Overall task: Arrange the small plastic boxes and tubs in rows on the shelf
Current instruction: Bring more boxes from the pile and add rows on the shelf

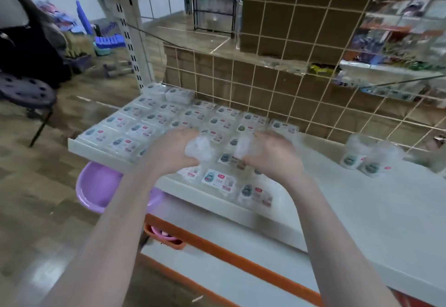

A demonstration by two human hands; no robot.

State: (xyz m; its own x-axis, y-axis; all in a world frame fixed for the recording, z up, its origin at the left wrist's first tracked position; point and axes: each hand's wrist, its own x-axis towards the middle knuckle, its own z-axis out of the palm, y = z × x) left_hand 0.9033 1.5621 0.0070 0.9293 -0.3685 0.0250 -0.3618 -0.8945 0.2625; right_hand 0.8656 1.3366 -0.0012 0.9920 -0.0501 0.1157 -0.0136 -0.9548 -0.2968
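We see both arms reaching over the shelf, a pale grey board with a wire grid back.

Left hand: fingers curled round a clear plastic tub, held just above the laid-out boxes. Right hand: fingers curled round a second clear tub. The two tubs are near each other, apart by a small gap. Both are blurred; we cannot tell whether they carry labels.

Flat clear boxes lie in rows over the left half of the shelf, lids up, from the back grid to the front edge. Each lid carries a white label with a dark round emblem and a red mark. Print on the labels is too blurred to read; no brand name legible.

Two upright tubs stand side by side, touching or nearly so, well to the right of the rows, near the grid. Each has a white band with a dark round emblem; one shows a red dot. Text unreadable.

Below the shelf: a lilac basin at the left, and a lower shelf with orange edging. A dark stool stands on the floor at far left.
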